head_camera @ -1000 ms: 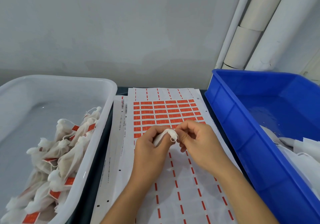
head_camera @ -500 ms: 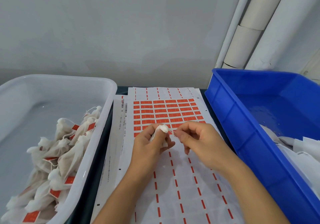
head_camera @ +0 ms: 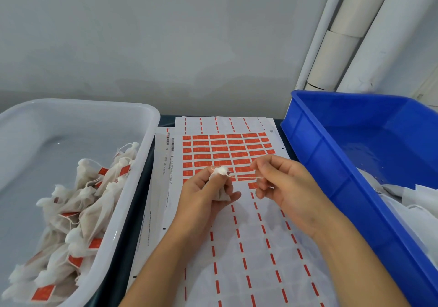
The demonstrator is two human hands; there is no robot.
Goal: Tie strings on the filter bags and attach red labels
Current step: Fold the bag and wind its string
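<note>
Head view: tightening the string (head_camera: pixel 244 176) — left hand (head_camera: pixel 208 195) gripping the filter bag (head_camera: pixel 220 183) over the label sheet (head_camera: pixel 237 247), right hand (head_camera: pixel 282 183) pinching the string, pulling sideways. Next, probably: peeling a red label (head_camera: pixel 220 150), needing one hand freed.

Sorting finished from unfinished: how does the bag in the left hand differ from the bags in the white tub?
The held filter bag, gripped by the left hand, shows no red label; the bags in the white tub carry red labels. Its string is pulled taut by the right hand; theirs lie slack. Both are white, with gathered necks.
</note>
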